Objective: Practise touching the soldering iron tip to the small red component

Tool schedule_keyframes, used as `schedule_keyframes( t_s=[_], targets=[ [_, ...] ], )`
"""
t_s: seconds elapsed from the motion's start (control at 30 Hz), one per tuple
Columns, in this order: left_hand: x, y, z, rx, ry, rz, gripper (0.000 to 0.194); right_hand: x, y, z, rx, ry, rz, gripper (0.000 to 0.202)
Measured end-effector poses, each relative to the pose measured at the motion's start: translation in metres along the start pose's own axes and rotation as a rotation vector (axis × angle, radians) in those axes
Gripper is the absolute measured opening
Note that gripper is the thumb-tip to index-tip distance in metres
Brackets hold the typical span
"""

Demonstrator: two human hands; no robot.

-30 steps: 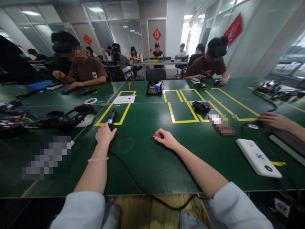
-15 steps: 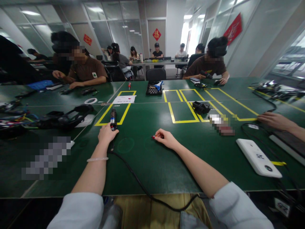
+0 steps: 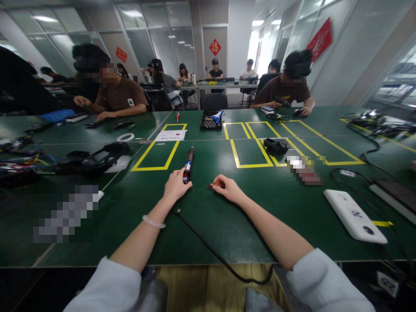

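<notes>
My left hand (image 3: 175, 186) is closed around the lower end of a black and silver electric screwdriver (image 3: 189, 161), its thin bit pointing away from me. A black cord (image 3: 208, 248) runs from below that hand over the table edge towards my lap. To the right, my right hand (image 3: 226, 189) rests near the green table (image 3: 224, 229) with thumb and fingers pinched. A small red piece (image 3: 211, 185) sticks out of the pinch on its left side; its kind is too small to make out. A gap separates the two hands.
Yellow tape outlines (image 3: 253, 165) mark the table. Ahead lie a paper sheet (image 3: 170, 135), a black tray (image 3: 211, 121) and a black bracket-like part (image 3: 275, 147). A white power bank (image 3: 355, 216) sits right; black housings and wires (image 3: 94, 158) lie left. Co-workers sit opposite.
My left hand has moved right with the electric screwdriver, bringing it closer to my right hand. My right hand has hardly moved. Another person's hand at the right edge has left the table.
</notes>
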State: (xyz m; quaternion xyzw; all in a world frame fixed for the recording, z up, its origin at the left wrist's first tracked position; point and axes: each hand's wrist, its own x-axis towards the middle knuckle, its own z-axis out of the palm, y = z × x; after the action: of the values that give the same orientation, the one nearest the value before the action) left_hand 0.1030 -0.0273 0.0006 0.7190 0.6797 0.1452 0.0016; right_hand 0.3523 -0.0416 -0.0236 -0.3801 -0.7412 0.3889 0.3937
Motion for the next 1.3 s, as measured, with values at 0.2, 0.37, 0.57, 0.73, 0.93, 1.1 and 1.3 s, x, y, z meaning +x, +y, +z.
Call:
schedule_keyframes(
  t_s=[0.2, 0.37, 0.57, 0.73, 0.93, 1.1, 1.3],
  targets=[
    [-0.016, 0.039, 0.007, -0.078, -0.032, 0.170, 0.065, 0.001, 0.002, 0.000, -0.033, 0.021, -0.013, 0.015],
    [-0.021, 0.049, 0.009, -0.118, -0.051, 0.250, 0.067, 0.001, 0.002, 0.000, -0.082, 0.017, -0.009, 0.013],
    [-0.026, 0.051, 0.009, -0.115, -0.028, 0.317, 0.066, 0.001, -0.001, 0.001, -0.129, 0.036, -0.004, 0.010],
    [-0.033, 0.059, 0.007, -0.098, -0.021, 0.378, 0.066, 0.002, -0.001, 0.002, -0.247, 0.016, -0.019, 0.009],
    [-0.036, 0.064, 0.006, -0.084, -0.019, 0.389, 0.065, 0.002, -0.002, 0.002, -0.255, 0.039, -0.017, 0.012],
    [-0.037, 0.066, 0.005, -0.084, -0.022, 0.392, 0.063, 0.001, 0.000, 0.003, -0.221, 0.022, -0.052, 0.010],
    [-0.038, 0.068, 0.005, -0.070, -0.012, 0.384, 0.063, 0.002, 0.002, 0.004, -0.267, 0.033, -0.109, 0.009]
  ],
)
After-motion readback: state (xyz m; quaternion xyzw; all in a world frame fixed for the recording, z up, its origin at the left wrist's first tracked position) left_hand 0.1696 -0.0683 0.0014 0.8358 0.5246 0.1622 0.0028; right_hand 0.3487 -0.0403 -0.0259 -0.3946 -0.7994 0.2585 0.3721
